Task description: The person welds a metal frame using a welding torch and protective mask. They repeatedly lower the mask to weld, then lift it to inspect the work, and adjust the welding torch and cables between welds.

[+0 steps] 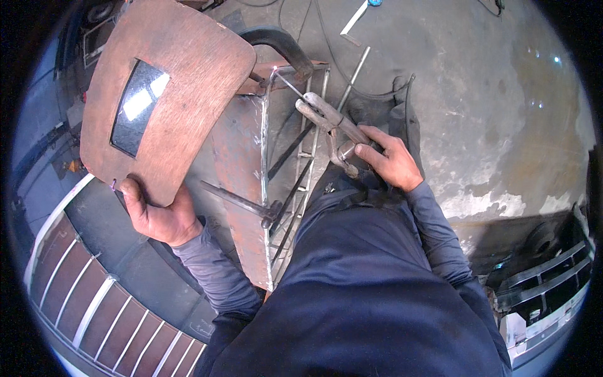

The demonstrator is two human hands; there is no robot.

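Observation:
My left hand [164,215] grips the lower edge of a brown, wood-like hand-held welding shield [195,81], with a dark glass window [139,107] in it. In my right hand [392,157] is a worn electrode holder [331,117], its jaws clamped on a thin welding rod [290,85]. The rod's far tip meets a small bright spot at the top corner of a rusty steel piece [242,144]. A rough weld seam [264,125] runs down the piece's edge. Near that corner curves a dark C-shaped clamp [276,41], partly hidden behind the shield.
Across the steel piece lies a rusty bar with a knobbed end [235,200]. A ladder-like metal frame [304,169] stands beside it. Cable [364,94] loops over the floor. A white-ribbed brown panel [94,301] is lower left, and a metal rack [546,276] lower right.

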